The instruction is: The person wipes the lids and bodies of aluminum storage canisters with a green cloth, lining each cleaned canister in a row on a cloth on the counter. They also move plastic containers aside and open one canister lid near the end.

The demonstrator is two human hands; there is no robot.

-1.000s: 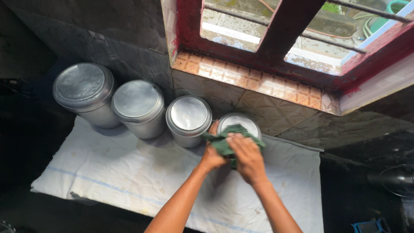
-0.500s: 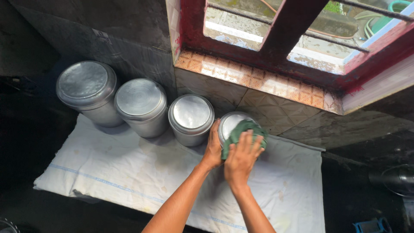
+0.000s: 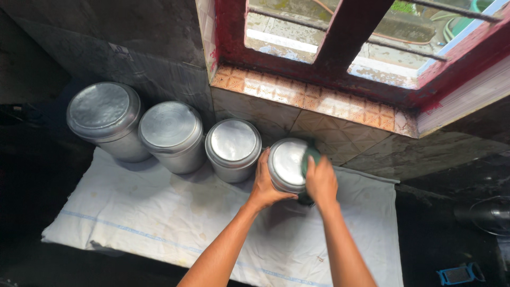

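Several lidded steel canisters stand in a row on a white cloth (image 3: 159, 218), from the largest (image 3: 106, 119) at the left to the smallest (image 3: 287, 163) at the right. My left hand (image 3: 264, 183) grips the left side of the smallest canister. My right hand (image 3: 320, 179) presses a green rag (image 3: 308, 157) against that canister's right side; most of the rag is hidden under my hand. Between the ends of the row stand two more canisters, one (image 3: 171, 133) larger and one (image 3: 232, 146) smaller.
A tiled ledge (image 3: 319, 101) and a red window frame (image 3: 345, 37) rise just behind the canisters. Dark wall lies to the left. A dark rounded object (image 3: 486, 212) and a small blue item (image 3: 459, 273) sit at the right of the cloth.
My right hand with the green rag has slid from the top of the smallest canister's lid down onto its right side. My left hand stays on the canister's left side.
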